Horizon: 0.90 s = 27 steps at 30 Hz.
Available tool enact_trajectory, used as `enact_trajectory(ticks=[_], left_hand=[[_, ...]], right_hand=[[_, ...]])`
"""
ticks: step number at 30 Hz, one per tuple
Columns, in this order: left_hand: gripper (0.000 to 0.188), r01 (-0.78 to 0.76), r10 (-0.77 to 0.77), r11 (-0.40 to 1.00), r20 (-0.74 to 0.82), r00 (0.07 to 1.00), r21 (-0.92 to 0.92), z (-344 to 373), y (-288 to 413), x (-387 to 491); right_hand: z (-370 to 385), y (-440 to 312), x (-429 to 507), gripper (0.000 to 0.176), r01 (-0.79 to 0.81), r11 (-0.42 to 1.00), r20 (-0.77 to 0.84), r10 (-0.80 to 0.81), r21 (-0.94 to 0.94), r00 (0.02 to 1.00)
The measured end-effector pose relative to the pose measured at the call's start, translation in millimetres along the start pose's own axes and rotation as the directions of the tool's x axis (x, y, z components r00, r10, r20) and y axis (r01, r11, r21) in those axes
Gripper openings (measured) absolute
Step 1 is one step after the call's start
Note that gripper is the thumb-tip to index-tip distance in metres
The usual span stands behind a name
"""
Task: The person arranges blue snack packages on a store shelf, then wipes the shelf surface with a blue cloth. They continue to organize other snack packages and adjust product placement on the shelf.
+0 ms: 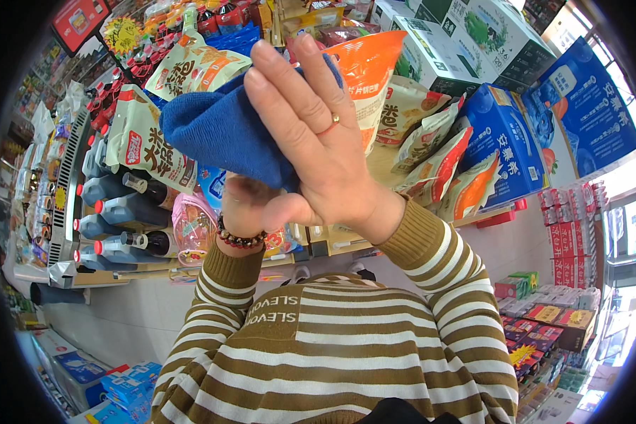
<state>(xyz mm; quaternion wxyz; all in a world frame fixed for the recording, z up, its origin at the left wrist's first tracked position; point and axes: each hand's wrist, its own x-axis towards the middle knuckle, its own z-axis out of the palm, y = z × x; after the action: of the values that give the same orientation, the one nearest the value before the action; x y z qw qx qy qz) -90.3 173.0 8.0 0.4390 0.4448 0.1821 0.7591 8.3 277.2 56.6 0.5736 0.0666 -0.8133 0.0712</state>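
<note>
A blue cloth, folded and bunched, is held up in front of me above the snack display. My left hand, with a beaded bracelet at the wrist, grips it from below; motion blurs this hand, and the cloth covers its fingers. My right hand overlaps the cloth's right side, fingers straight and slightly spread, thumb pointing left. It wears a gold ring and appears to touch the cloth. Just behind the right fingers stands an orange and white snack bag. Pale snack bags are left of the cloth.
Dark liquid jugs and bottles line the left side, beside a pink bag. More snack bags lean at the right, next to blue cartons. Green and white boxes are stacked behind. Drink packs stand beyond the aisle.
</note>
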Motion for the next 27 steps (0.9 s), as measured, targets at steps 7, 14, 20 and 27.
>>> enact_trajectory(ticks=[7,14,20,27], left_hand=[[0.085,-0.147,0.151,0.975,-0.009,0.988,0.164,-12.9,-21.5,-13.5],[0.054,-0.314,0.363,0.915,-0.178,0.915,0.254,-33.1,-37.6,-15.0],[0.059,-0.328,0.397,0.898,-0.218,0.892,0.294,-34.4,-14.7,-19.0],[0.068,-0.191,0.315,0.931,-0.424,0.849,0.311,-20.9,1.9,0.5]], right_hand=[[4.4,2.0,-0.4,0.074,0.045,0.998,-0.049,-0.043,0.038,0.998],[-6.6,1.6,-6.4,0.053,0.048,0.996,0.075,-0.042,-0.08,0.996],[-21.8,60.1,-31.8,0.055,-0.408,0.913,-0.055,0.408,-0.001,0.912],[-4.3,0.5,-38.1,0.075,-0.215,0.955,0.166,0.183,0.203,0.969]])
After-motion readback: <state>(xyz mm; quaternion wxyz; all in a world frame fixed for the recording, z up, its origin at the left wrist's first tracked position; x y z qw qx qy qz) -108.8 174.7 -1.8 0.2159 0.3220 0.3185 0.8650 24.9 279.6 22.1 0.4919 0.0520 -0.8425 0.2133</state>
